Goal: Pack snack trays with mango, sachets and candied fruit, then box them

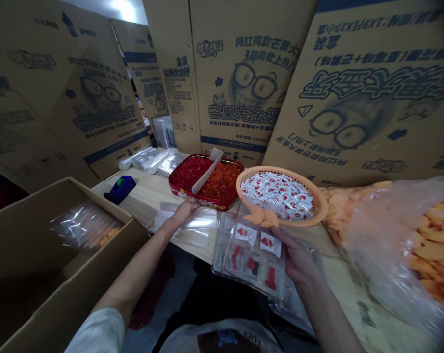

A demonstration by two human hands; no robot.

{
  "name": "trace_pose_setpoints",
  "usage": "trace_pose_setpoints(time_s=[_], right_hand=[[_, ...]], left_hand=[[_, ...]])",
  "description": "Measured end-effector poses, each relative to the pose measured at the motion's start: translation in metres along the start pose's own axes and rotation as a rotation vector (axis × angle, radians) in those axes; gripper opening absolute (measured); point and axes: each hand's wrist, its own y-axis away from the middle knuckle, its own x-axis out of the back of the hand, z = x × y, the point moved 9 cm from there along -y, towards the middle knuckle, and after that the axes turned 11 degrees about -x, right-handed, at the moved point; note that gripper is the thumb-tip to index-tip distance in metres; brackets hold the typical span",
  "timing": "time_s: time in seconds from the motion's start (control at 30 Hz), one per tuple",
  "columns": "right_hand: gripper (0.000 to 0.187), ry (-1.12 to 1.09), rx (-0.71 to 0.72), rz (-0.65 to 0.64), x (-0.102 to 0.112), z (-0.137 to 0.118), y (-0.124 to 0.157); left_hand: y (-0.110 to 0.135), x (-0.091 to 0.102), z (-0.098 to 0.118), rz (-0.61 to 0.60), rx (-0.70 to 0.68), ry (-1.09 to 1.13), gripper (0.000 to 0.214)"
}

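Observation:
My right hand (299, 257) grips the side of a clear compartmented plastic tray (256, 260), tilted toward me. In its compartments lie orange gummy pieces (262, 215), two white sachets (245, 234) with a red print, and several small red pieces (271, 278). More clear trays (220, 252) are beneath and beside it. My left hand (185, 212) is at the far edge of a stack of clear plastic bags (197, 226), fingers drawn together on a bag's edge; the fingertips are partly hidden.
A red tin (222, 202) of red and orange pieces, split by a white divider (208, 171), stands by an orange basket (319, 206) of sachets. At right is a big bag (387, 245) of orange gummies. An open carton (133, 235), tape dispenser (120, 189) and upright cartons (229, 73) surround the table.

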Motion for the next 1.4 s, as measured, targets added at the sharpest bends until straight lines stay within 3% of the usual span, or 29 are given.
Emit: trace_pose_setpoints(time_s=[0.23,0.47,0.67,0.87,1.03,1.2,1.4], right_hand=[[0.008,0.020,0.015,0.048,0.003,-0.001,0.005],[0.010,-0.036,0.011,0.035,0.007,-0.001,0.007],[0.024,-0.067,0.013,0.009,0.002,-0.003,0.008],[0.019,-0.059,0.048,-0.025,0.001,-0.006,0.016],[0.018,-0.049,0.054,-0.038,0.004,-0.011,0.021],[0.014,-0.083,0.068,-0.044,0.006,-0.010,0.018],[0.014,-0.084,0.051,-0.079,0.004,-0.006,0.017]], left_hand=[[0.004,-0.001,0.004,0.063,-0.050,-0.031,0.023],[0.006,0.014,0.011,0.140,-0.054,-0.090,0.028],[0.000,0.003,0.002,0.000,-0.001,-0.171,0.029],[-0.005,-0.024,-0.019,-0.144,0.093,-0.225,0.030],[-0.007,-0.031,-0.027,-0.213,0.147,-0.207,0.029],[-0.006,-0.020,-0.019,-0.151,0.141,-0.204,0.027],[0.002,0.002,0.000,0.017,0.139,-0.186,0.027]])
